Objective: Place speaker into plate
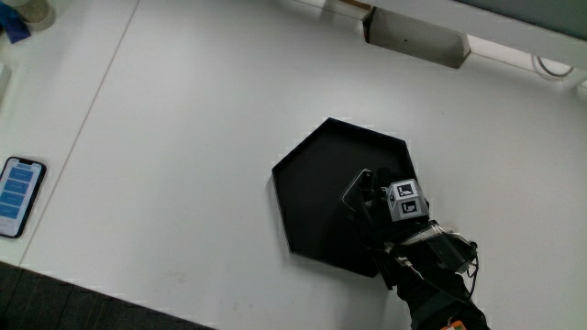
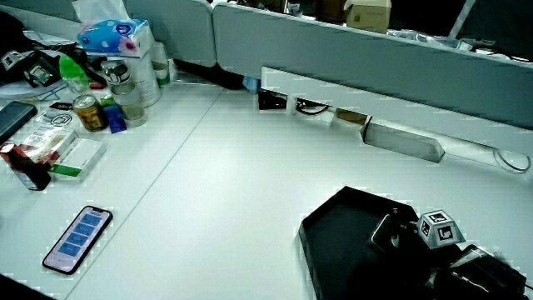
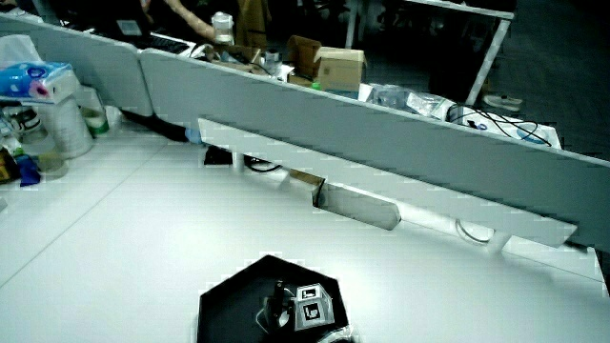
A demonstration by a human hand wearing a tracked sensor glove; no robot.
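Hand (image 1: 396,206) over the black hexagonal plate (image 1: 312,188) on the desk (image 1: 183,137), at the plate's edge nearest the person. Fingers curl round the speaker (image 1: 358,190) — a dark slab, tilted, low inside the plate. A side view alone shows a phone (image 2: 77,239) and can (image 2: 86,112) — well apart from the plate.

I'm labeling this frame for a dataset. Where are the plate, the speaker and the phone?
plate (image 1: 312,197): main view, bare floor of the black hexagonal tray.
speaker (image 1: 358,189): main view, its dark rounded edge beside the hand.
phone (image 1: 18,194): main view, middle of its lit screen.
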